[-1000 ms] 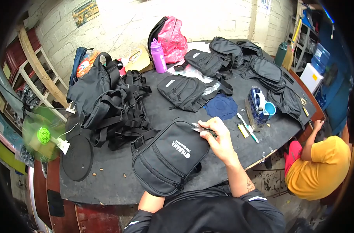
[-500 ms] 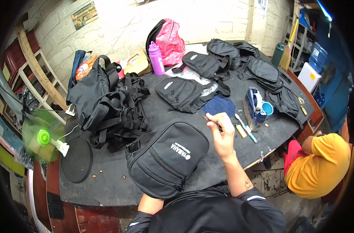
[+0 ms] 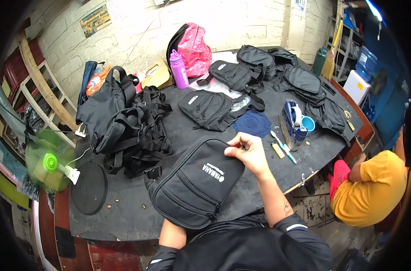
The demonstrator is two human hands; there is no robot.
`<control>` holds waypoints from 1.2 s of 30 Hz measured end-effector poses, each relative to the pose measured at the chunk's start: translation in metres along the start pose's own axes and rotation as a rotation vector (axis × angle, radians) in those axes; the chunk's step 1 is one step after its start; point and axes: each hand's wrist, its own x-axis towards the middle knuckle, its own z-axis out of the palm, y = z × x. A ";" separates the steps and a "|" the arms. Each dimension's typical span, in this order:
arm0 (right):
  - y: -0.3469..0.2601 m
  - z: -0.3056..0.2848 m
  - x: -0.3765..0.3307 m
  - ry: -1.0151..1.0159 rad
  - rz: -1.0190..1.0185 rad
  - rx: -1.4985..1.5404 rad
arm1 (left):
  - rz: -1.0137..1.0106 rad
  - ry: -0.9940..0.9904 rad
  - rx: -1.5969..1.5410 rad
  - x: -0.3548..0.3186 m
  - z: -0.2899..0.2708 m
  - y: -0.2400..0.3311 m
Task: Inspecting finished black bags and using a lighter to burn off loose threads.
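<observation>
A black zippered bag (image 3: 192,189) with white lettering is tilted up in front of me at the table's near edge. My left forearm (image 3: 173,235) runs up behind its lower end, and the bag hides that hand's fingers. My right hand (image 3: 250,156) is at the bag's upper right rim, with thumb and forefinger pinched together against the fabric. Something small and dark shows inside the curled fingers, too little of it to name. A strap with a black buckle (image 3: 154,172) sticks out on the bag's left side.
A heap of black bags and straps (image 3: 124,122) lies left; more black bags (image 3: 205,108) lie at the back. A purple bottle (image 3: 179,70), dark blue cloth (image 3: 252,123) and pen-like items (image 3: 282,147) are about. A green fan (image 3: 50,162) stands left. A person in yellow (image 3: 372,189) sits right.
My right hand has moved left and down from beside the bag onto its upper right rim. The bag has tipped slightly, its front turning a little away.
</observation>
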 end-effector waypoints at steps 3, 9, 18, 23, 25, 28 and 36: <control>0.031 -0.016 0.011 0.025 0.039 0.793 | -0.068 -0.012 -0.089 0.017 0.002 -0.008; -0.002 -0.027 0.017 0.049 -0.359 -0.045 | -0.203 -0.055 -0.301 0.020 0.001 -0.013; -0.075 -0.011 0.017 -0.132 -0.847 -0.865 | -0.438 -0.105 -0.569 0.031 -0.003 -0.010; -0.085 -0.007 0.018 -0.112 -0.948 -0.963 | -0.568 -0.123 -0.724 0.031 -0.010 -0.003; -0.085 -0.006 0.019 -0.115 -0.963 -0.984 | -0.618 -0.132 -0.788 0.035 -0.008 -0.002; -0.087 -0.009 0.018 -0.146 -0.971 -1.023 | -0.699 -0.143 -0.880 0.037 -0.007 -0.001; -0.087 -0.019 0.009 -0.160 -0.762 -0.989 | -0.896 -0.162 -1.133 0.038 -0.017 0.005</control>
